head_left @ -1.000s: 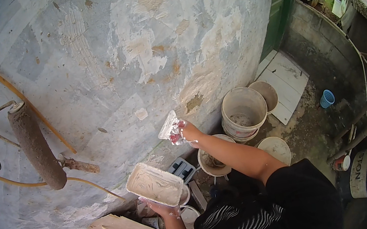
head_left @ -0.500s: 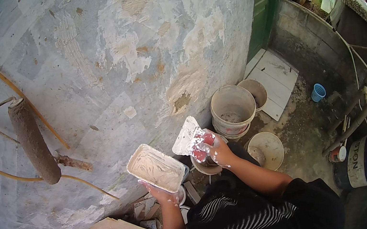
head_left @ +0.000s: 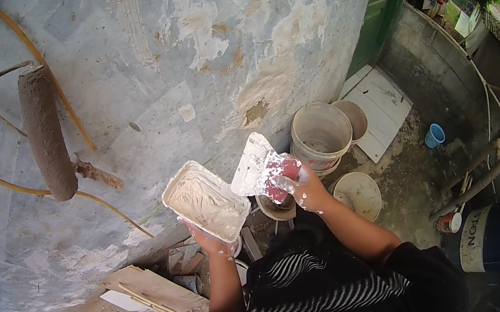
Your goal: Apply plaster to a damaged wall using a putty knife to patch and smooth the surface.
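My left hand (head_left: 206,241) holds up a white rectangular tray (head_left: 205,201) filled with pale wet filler. My right hand (head_left: 305,187), speckled with white, grips the red handle of a wide putty knife (head_left: 253,165). The blade is coated in filler and hangs just right of the tray's edge, close to it. In front of both stands a grey, patchy wall (head_left: 182,68) with pale filled spots and a brown chipped hole (head_left: 256,112).
A dirty paint roller (head_left: 46,134) and an orange hose (head_left: 69,120) hang on the wall at left. White buckets (head_left: 320,134), a lid (head_left: 358,195) and a white board (head_left: 378,109) sit at the wall's foot. A blue drum (head_left: 491,234) stands right; boards (head_left: 149,305) lie below left.
My right hand pulled the putty knife back from the wall, down and toward the tray. The tray in my left hand rose a little. The view tilted lower.
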{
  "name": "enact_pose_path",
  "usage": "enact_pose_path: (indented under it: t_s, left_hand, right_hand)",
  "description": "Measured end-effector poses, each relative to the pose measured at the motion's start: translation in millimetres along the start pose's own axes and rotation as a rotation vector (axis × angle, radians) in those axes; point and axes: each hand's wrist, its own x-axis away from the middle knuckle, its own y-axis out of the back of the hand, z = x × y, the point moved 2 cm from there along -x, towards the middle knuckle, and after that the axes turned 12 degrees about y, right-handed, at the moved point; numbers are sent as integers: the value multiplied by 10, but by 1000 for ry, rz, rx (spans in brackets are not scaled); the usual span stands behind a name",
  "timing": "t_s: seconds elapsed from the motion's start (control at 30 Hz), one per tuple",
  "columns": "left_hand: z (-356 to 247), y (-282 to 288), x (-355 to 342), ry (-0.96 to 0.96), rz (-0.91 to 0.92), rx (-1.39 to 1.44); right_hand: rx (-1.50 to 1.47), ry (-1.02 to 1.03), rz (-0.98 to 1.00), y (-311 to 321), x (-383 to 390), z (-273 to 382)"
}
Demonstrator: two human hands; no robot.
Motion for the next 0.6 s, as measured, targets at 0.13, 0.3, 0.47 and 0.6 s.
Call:
enact_pose_path:
  t_s: [0.13, 0.3, 0.47, 0.6]
  left_hand:
    - [-50, -19, 94, -10, -45, 1]
    - [-50, 63, 103, 21, 102, 15]
    - [-32, 78, 135, 9, 32, 5]
    - [-58, 47, 164, -14, 76, -19]
  right_hand:
    - [-41, -3, 64, -130, 65, 0]
    - [82, 21, 139, -202, 113, -16]
    - [42, -9, 160, -226, 91, -21]
    - [36, -28, 153, -251, 82, -20]
